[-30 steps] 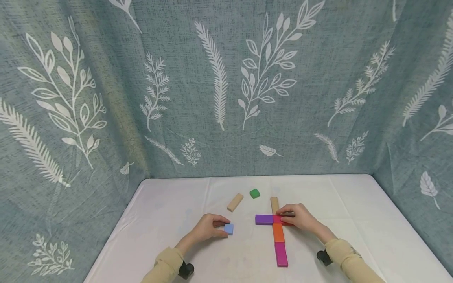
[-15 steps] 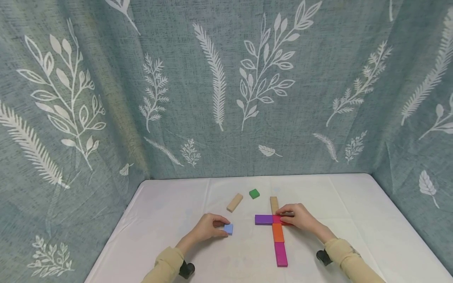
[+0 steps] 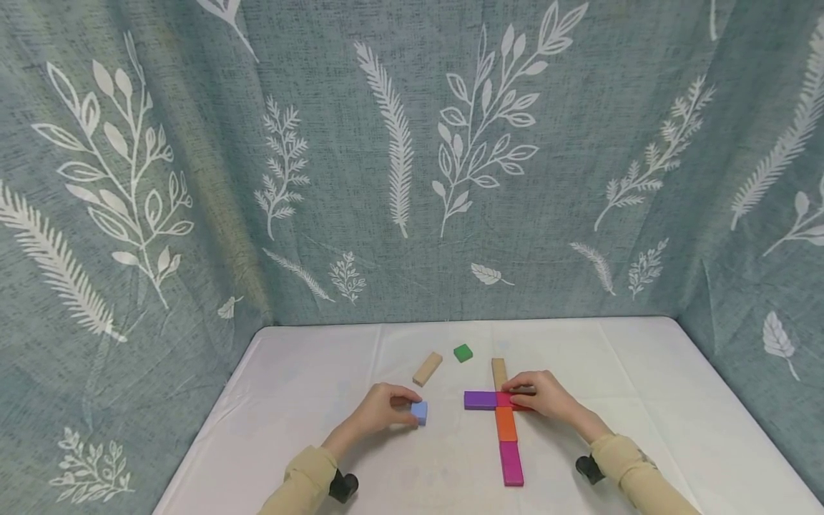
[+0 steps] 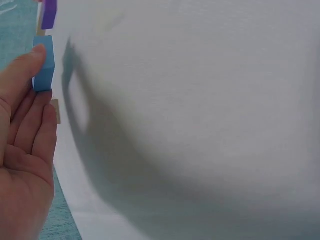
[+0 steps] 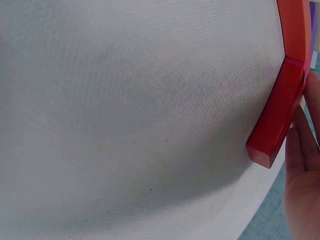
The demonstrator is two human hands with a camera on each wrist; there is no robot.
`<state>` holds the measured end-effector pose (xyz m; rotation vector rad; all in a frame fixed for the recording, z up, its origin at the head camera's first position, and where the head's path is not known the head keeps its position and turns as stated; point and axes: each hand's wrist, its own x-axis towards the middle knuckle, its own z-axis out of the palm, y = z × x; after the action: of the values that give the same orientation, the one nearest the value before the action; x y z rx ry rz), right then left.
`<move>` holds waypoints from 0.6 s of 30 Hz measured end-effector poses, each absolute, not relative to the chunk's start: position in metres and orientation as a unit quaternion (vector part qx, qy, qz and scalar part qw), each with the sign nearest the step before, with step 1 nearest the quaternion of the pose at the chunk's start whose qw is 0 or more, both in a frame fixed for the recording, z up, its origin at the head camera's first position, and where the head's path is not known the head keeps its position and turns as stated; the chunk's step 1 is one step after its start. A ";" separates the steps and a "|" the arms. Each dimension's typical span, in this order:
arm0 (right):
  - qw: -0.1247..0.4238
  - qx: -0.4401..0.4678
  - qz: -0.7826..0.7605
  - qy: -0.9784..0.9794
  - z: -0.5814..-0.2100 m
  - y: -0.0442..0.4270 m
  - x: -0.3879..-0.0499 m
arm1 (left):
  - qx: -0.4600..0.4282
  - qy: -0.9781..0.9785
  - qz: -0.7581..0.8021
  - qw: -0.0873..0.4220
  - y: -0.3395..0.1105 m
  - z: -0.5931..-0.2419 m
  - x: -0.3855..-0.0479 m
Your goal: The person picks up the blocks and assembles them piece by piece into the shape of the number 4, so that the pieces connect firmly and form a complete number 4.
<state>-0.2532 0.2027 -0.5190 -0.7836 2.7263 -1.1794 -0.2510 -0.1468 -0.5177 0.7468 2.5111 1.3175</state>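
Observation:
My left hand point(image 3: 381, 411) pinches a small blue block point(image 3: 419, 413) between thumb and fingers; the left wrist view shows the thumb on the face of the blue block point(image 4: 44, 65). My right hand point(image 3: 547, 397) rests its fingertips at the middle of a cross of blocks, over a pinkish-red piece point(image 3: 504, 399) and partly over a red block point(image 5: 280, 110). Touching the middle are a purple block point(image 3: 480, 400) on the left, an orange block point(image 3: 506, 424) on the near side and a plain wooden block point(image 3: 498, 373) beyond. Whether the right fingers grip anything is hard to see.
A magenta block point(image 3: 511, 463) extends the orange one toward the near side. Farther back lie a loose wooden block point(image 3: 428, 369) and a green block point(image 3: 463, 352) on the white table point(image 3: 309, 372). A patterned curtain point(image 3: 412, 179) stands behind the table.
My left hand has moved slightly right and away from me with the blue block, which now looks tilted or lifted. The right hand and the cross have stayed in place.

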 end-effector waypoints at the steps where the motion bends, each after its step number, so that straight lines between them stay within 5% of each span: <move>1: 0.036 -0.254 -0.383 0.887 -0.519 0.203 -0.253 | 0.253 0.849 0.453 0.105 -0.146 -0.517 -0.252; 18: 0.039 -0.246 -0.378 0.892 -0.518 0.204 -0.253 | 0.251 0.836 0.480 0.089 -0.141 -0.493 -0.261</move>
<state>-0.2531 0.2039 -0.5178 -0.7555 2.7330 -1.1590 -0.2612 -0.1409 -0.4933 0.7473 2.4872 1.4290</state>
